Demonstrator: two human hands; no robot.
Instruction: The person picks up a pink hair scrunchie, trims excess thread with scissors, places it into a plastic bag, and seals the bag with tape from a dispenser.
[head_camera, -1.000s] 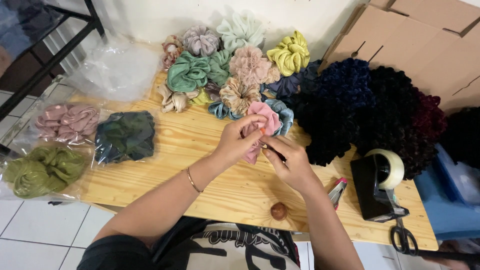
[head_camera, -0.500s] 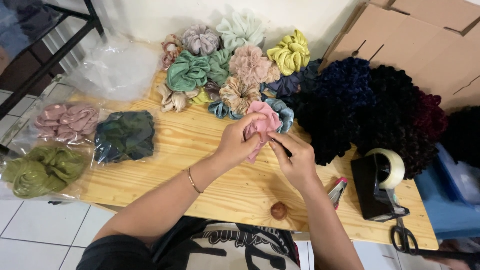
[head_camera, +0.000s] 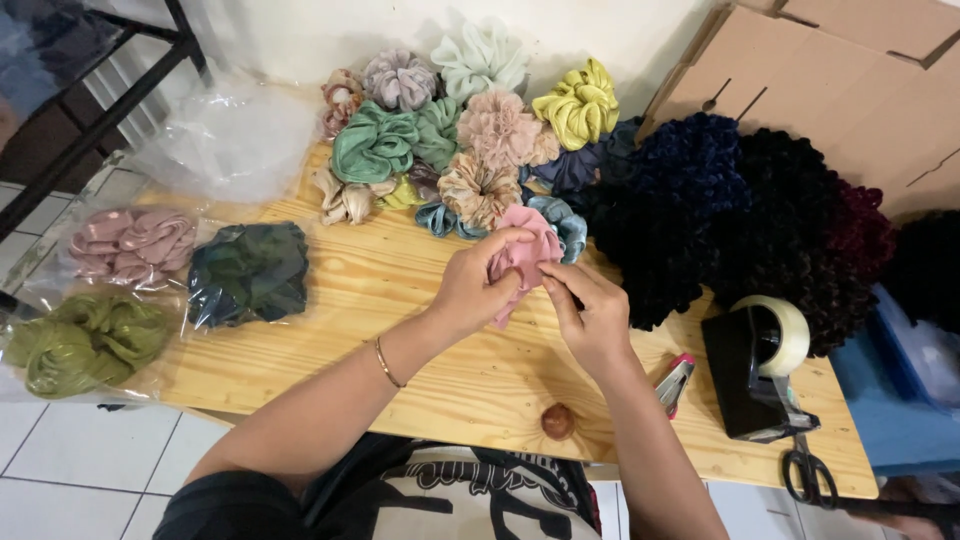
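Wooden table (head_camera: 300, 330) | left hand (head_camera: 478, 290), right hand (head_camera: 592, 318) both pinched on pink scrunchie (head_camera: 525, 252) | risk: loose fabric could slip free

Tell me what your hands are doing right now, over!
Left hand and right hand both gripping the pink scrunchie above the wooden table. Scrunchie pile just behind. Nothing between the hands and it.

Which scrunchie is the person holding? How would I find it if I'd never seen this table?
Look at the wooden table, at the big pile of scrunchies along its far edge. Just in front of that pile, the left hand and right hand meet on a pink scrunchie. It is the only one being held; the others lie loose or in clear bags.
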